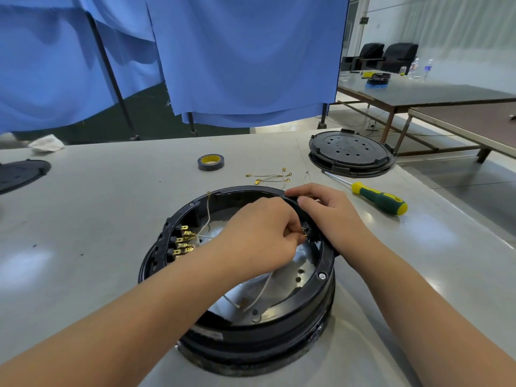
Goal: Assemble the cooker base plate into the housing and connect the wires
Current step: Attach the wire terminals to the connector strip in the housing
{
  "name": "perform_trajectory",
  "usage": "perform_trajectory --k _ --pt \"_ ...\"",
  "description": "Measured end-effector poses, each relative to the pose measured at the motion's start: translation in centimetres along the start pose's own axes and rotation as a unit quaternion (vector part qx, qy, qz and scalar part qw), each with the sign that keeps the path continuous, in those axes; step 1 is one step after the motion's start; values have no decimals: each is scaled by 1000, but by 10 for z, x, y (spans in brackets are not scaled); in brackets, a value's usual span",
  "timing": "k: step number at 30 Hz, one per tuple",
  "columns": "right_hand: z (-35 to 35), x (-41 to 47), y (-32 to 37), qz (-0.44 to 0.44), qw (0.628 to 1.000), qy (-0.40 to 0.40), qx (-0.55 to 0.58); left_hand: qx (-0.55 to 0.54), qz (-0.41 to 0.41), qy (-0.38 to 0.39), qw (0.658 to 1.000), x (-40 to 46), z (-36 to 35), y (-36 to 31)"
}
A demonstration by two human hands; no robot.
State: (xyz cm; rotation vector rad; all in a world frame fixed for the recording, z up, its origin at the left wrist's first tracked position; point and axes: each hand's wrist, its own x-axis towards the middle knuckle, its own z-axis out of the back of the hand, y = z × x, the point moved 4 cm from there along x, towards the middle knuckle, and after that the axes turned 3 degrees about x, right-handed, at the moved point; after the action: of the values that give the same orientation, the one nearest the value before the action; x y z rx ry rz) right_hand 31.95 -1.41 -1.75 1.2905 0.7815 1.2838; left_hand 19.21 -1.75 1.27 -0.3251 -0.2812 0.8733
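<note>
The round black cooker housing (293,317) stands upside down on the grey table, its shiny metal inside showing. A terminal block with brass connectors (184,243) sits on its left inner wall, with white wires (208,216) running from it. My left hand (259,233) reaches inside the ring and pinches a small connector at a black part (307,231) on the right inner wall. My right hand (332,216) grips the housing's right rim, fingers curled over the edge. The connector itself is mostly hidden by my fingers.
Loose wires with brass terminals (272,177) lie behind the housing. A roll of tape (210,162) sits further back. A green and yellow screwdriver (377,199) lies to the right. A black base plate (350,153) rests at the back right, another black plate (19,174) at the left edge.
</note>
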Motion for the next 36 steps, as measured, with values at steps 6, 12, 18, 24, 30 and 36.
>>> perform_trajectory --k 6,12,18,24,30,36 --pt "1 1 -1 8 1000 6 -2 -11 1 10 1000 2 -2 3" --pt "7 2 -4 -13 1000 -17 18 -23 -1 14 1000 -5 4 13" --pt "42 15 -13 -65 991 -112 -42 -7 64 -158 985 -16 50 65" --pt "52 54 -21 -78 957 -94 -265 -22 131 -180 975 -22 47 104" --pt "33 98 -40 -116 898 -30 -423 -99 148 -167 970 -23 40 114" --pt "30 108 -49 -134 877 -44 -460 -108 147 -162 970 -22 36 117"
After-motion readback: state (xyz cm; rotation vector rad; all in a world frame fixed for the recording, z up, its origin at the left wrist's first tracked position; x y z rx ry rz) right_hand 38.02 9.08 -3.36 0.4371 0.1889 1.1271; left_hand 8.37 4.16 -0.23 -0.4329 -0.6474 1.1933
